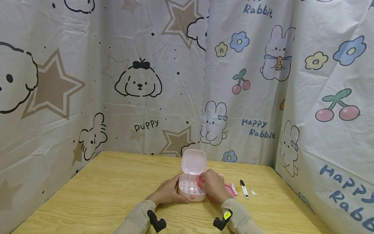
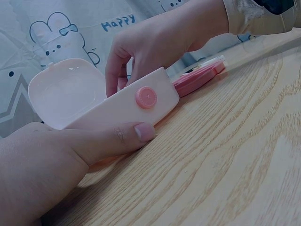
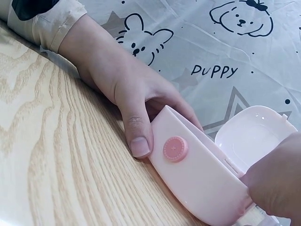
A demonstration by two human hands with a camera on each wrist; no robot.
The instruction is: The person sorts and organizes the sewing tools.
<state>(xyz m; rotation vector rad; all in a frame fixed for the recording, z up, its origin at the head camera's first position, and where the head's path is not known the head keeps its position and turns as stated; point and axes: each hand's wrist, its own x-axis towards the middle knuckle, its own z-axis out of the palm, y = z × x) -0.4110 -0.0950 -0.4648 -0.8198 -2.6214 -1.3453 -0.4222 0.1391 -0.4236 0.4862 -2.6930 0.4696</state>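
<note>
Two hands on one pale pink box [image 1: 199,197], lower middle of the frame: left hand [image 1: 168,192] grips its left end, thumb along the front, while the right hand [image 1: 214,184] dips in at the right, seemingly pinching a small red thing [image 1: 200,181] over the dotted floor [image 1: 188,187]. Box's long axis runs left-right. Smooth shiny plastic, rounded corners, ridged round button [image 2: 146,97], lid [image 1: 194,161] tipped up behind; streaky wood-grain table [image 1: 117,195] underneath.

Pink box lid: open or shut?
Open. The lid stands raised behind the pink box, its inner face showing, and the right hand's fingers reach inside.
</note>
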